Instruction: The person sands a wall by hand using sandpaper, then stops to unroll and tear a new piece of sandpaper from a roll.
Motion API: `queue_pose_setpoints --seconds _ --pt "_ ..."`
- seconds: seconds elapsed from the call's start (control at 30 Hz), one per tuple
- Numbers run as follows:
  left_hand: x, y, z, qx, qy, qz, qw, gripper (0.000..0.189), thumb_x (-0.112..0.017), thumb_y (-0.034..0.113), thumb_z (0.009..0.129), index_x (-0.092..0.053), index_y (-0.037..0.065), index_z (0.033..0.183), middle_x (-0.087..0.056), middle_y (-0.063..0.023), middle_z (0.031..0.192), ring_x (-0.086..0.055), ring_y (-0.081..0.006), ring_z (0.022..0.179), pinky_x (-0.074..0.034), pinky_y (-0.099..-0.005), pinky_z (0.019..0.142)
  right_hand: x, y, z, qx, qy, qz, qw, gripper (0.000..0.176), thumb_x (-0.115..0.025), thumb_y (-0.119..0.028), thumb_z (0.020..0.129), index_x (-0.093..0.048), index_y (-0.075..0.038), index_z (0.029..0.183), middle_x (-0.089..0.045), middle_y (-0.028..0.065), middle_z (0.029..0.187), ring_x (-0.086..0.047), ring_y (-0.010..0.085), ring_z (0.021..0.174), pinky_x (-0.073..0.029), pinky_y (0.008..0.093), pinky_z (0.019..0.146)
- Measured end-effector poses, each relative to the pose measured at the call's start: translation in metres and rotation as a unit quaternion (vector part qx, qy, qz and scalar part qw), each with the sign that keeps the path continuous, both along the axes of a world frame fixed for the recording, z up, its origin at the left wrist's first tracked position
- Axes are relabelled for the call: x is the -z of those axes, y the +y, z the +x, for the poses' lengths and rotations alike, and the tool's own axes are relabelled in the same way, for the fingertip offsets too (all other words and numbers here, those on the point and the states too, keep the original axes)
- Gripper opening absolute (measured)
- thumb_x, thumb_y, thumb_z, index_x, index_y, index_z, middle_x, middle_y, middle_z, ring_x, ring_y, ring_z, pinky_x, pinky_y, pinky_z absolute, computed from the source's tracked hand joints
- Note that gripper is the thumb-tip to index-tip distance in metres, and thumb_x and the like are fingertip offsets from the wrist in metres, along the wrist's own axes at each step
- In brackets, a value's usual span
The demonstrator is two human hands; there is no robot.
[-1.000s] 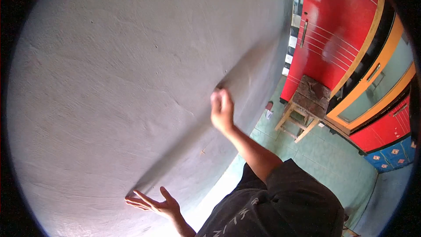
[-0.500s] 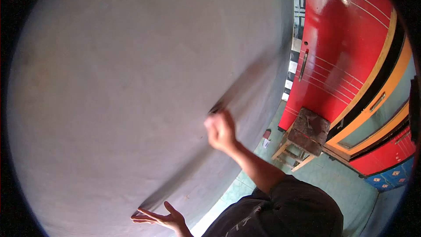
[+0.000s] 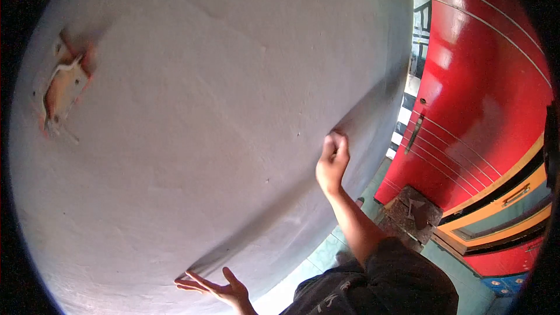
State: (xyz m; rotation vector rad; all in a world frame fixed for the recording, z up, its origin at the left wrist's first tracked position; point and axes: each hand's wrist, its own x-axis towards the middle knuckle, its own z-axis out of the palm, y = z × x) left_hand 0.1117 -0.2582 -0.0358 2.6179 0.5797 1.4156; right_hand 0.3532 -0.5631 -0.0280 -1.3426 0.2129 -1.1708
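A broad grey wall fills most of the head view. My left hand, low in the view, has its thumb and fingers spread, with the fingertips at the wall and a long shadow running off from them. My right hand is raised at the wall's right side with its fingers curled closed. Whatever may be inside those fingers is hidden. A second shadow stretches from this hand across the wall.
A worn patch with orange-brown and whitish parts shows on the wall's left. At right stand a red cabinet with a handle, a wooden stool and an orange-framed cabinet. Pale green floor tiles lie below.
My right hand has moved right and slightly up along the wall, still closed. The left hand stays nearly in place. The view has shifted, bringing the wall's worn patch into sight.
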Motion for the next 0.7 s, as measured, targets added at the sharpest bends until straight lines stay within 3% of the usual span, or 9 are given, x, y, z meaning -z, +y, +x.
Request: queue_pose_setpoints --seconds 0.1,0.13,0.2,0.27,0.47,0.53,0.6,0.67,0.7 --pt "-0.001 -0.003 -0.003 -0.021 0.009 0.001 1.0 0.082 -0.065 0.029 0.096 -0.018 0.024 0.163 0.001 -0.0163 0.17 0.006 -0.041 0.155 -0.009 -0.0749 0.119 -0.003 -0.01 -0.016 -0.086 -0.131 -0.411 0.898 0.018 -0.072 -0.01 0.086 -0.059 -0.004 0.097 -0.061 0.0158 0.092 -0.059 0.0428 0.088 -0.045 0.0577 0.088" --pt "-0.001 -0.004 -0.004 -0.012 -0.012 -0.009 1.0 0.081 -0.064 0.029 0.096 -0.019 0.024 0.163 0.001 -0.0161 0.17 0.004 -0.0412 0.155 -0.009 -0.0749 0.119 -0.003 -0.029 -0.01 -0.053 -0.107 -0.469 0.875 0.013 -0.068 -0.009 0.091 -0.058 -0.004 0.097 -0.062 0.0139 0.092 -0.061 0.0366 0.085 -0.048 0.0512 0.084" --pt "0.001 -0.008 -0.005 0.007 -0.052 -0.037 0.998 0.079 -0.063 0.03 0.097 -0.021 0.024 0.163 0.001 -0.0157 0.17 0.001 -0.0418 0.155 -0.011 -0.0749 0.118 -0.003 -0.052 0.028 -0.006 -0.038 -0.121 0.992 0.007 -0.06 -0.009 0.098 -0.056 -0.003 0.098 -0.062 0.0121 0.088 -0.061 0.0294 0.083 -0.049 0.0434 0.079" --pt "0.002 -0.015 -0.003 0.013 -0.054 -0.028 0.998 0.077 -0.062 0.029 0.098 -0.022 0.023 0.163 -0.001 -0.0156 0.17 -0.002 -0.0421 0.155 -0.011 -0.0746 0.119 -0.004 -0.092 0.061 0.017 0.008 0.014 1.0 0.008 -0.052 -0.008 0.102 -0.055 -0.001 0.099 -0.061 0.0117 0.086 -0.061 0.025 0.083 -0.05 0.0376 0.075" --pt "0.005 -0.038 0.018 -0.005 -0.025 0.011 1.0 0.075 -0.061 0.03 0.099 -0.022 0.021 0.162 -0.002 -0.0168 0.17 0.001 -0.0415 0.156 -0.008 -0.0745 0.119 0.017 -0.05 0.011 -0.083 -0.163 -0.454 0.872 0.011 -0.064 -0.003 0.089 -0.054 -0.006 0.092 -0.057 0.0173 0.089 -0.055 0.0389 0.081 -0.047 0.0504 0.082" --pt "0.008 -0.038 0.027 -0.018 -0.035 0.016 0.999 0.076 -0.062 0.031 0.099 -0.022 0.02 0.163 -0.001 -0.0184 0.17 0.002 -0.0441 0.155 -0.008 -0.0761 0.117 0.034 -0.068 0.029 -0.003 -0.114 -0.353 0.929 0.008 -0.061 -0.006 0.094 -0.053 -0.004 0.095 -0.058 0.0153 0.09 -0.057 0.0336 0.082 -0.047 0.0461 0.082" --pt "0.007 -0.038 0.031 -0.014 -0.049 0.019 0.999 0.076 -0.062 0.031 0.099 -0.022 0.019 0.163 -0.001 -0.0191 0.17 0.003 -0.0455 0.154 -0.008 -0.0769 0.116 0.035 -0.085 0.05 0.007 0.014 -0.018 1.0 0.011 -0.05 -0.009 0.103 -0.052 -0.001 0.096 -0.059 0.0105 0.092 -0.055 0.0184 0.083 -0.047 0.0343 0.077" --pt "0.008 -0.043 0.031 -0.014 -0.045 0.025 0.999 0.075 -0.061 0.033 0.099 -0.023 0.018 0.162 -0.002 -0.0203 0.169 0.003 -0.0467 0.154 -0.009 -0.0769 0.116 0.032 -0.098 0.051 -0.006 0.1 0.085 0.991 0.007 -0.052 -0.004 0.1 -0.055 -0.001 0.095 -0.059 0.0127 0.091 -0.059 0.026 0.086 -0.047 0.039 0.079" --pt "0.009 -0.045 0.031 -0.017 -0.042 0.019 0.999 0.075 -0.061 0.034 0.1 -0.023 0.018 0.162 -0.002 -0.0204 0.169 0.002 -0.0465 0.154 -0.008 -0.0766 0.116 0.037 -0.089 0.04 -0.036 0.064 -0.011 0.997 0.005 -0.054 -0.004 0.099 -0.055 -0.002 0.095 -0.059 0.0135 0.092 -0.059 0.0281 0.087 -0.047 0.0402 0.079"
